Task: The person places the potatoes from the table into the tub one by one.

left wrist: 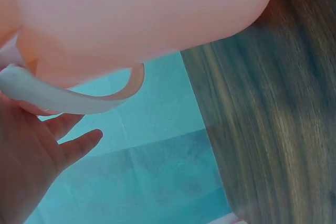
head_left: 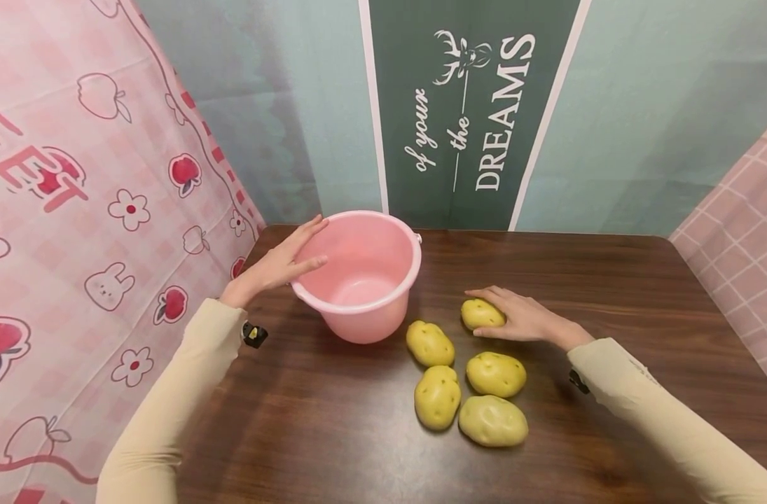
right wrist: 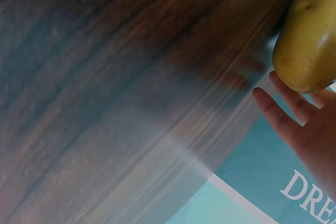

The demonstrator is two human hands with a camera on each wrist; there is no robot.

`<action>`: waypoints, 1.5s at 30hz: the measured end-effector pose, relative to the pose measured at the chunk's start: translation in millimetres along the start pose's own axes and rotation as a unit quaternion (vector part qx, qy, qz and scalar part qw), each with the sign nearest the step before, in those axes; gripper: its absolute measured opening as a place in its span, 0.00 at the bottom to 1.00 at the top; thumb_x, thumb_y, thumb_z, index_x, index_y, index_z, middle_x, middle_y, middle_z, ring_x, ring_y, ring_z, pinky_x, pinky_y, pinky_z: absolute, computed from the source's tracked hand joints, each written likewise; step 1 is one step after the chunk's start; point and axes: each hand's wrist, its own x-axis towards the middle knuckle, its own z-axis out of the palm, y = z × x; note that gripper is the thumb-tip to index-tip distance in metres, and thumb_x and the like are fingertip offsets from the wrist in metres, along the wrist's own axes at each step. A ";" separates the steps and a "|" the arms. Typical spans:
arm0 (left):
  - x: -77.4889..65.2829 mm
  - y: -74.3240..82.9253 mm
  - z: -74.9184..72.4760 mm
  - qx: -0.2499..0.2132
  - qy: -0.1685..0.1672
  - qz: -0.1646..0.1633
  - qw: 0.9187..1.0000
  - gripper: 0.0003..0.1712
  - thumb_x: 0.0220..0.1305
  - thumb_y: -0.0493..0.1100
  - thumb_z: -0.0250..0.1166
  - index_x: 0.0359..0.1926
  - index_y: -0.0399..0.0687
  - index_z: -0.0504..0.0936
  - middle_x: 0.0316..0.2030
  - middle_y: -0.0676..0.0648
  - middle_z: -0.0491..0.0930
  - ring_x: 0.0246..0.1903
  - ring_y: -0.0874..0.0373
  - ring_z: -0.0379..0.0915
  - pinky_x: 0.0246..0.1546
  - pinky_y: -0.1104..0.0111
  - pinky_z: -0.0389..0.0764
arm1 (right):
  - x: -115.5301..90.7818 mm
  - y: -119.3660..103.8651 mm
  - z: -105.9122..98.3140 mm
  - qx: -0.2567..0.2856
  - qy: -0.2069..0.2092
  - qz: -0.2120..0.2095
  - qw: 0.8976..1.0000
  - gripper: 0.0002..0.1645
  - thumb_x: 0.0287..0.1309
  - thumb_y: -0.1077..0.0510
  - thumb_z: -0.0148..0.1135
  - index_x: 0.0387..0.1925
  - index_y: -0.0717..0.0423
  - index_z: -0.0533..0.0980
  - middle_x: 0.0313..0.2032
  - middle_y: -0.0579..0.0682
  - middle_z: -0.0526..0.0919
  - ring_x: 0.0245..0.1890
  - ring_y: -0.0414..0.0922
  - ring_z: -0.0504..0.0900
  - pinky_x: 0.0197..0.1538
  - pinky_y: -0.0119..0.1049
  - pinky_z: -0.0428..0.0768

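Note:
A pink bucket (head_left: pixel 364 318) stands upright on the table, its inside bare as far as it shows. At its left rim lies my left hand (head_left: pixel 282 262), fingers extended and thumb over the opening. The left wrist view shows its white handle (left wrist: pixel 79 98) hanging down by the hand, with two fingers spread free. My right hand (head_left: pixel 515 316) holds a yellow potato (head_left: pixel 480 315) between thumb and fingers; whether it touches the table I cannot tell. Nearest to it are another potato (head_left: pixel 495 374) and one (head_left: pixel 430 344) beside the bucket.
Two more potatoes lie nearer me, a yellow one (head_left: pixel 437 397) and a greener one (head_left: pixel 493 421). The dark wooden table (head_left: pixel 333 420) ends at a green printed cloth (head_left: pixel 446 140) behind. A pink patterned cloth (head_left: pixel 125 280) hangs at left, pink tile-patterned cloth (head_left: pixel 749 238) at right.

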 end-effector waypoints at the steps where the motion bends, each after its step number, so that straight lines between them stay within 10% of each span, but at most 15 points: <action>1: 0.0 0.6 -0.2 0.004 -0.003 -0.002 1.000 0.39 0.62 0.64 0.53 0.70 0.74 0.46 0.72 0.63 0.38 0.71 0.58 0.37 0.63 0.45 0.55 | 0.0 -0.1 0.3 0.001 0.001 -0.001 1.000 0.47 0.47 0.25 0.55 0.67 0.38 0.60 0.59 0.44 0.68 0.59 0.49 0.69 0.48 0.56 0.74; 45: 0.6 1.0 -0.7 0.052 -0.023 0.006 0.998 0.42 0.60 0.67 0.52 0.71 0.73 0.45 0.71 0.65 0.34 0.71 0.55 0.36 0.64 0.45 0.53 | 18.4 -28.7 -17.1 -0.059 0.066 -0.099 0.991 0.40 0.48 0.32 0.61 0.61 0.42 0.68 0.52 0.41 0.74 0.46 0.42 0.78 0.35 0.42 0.78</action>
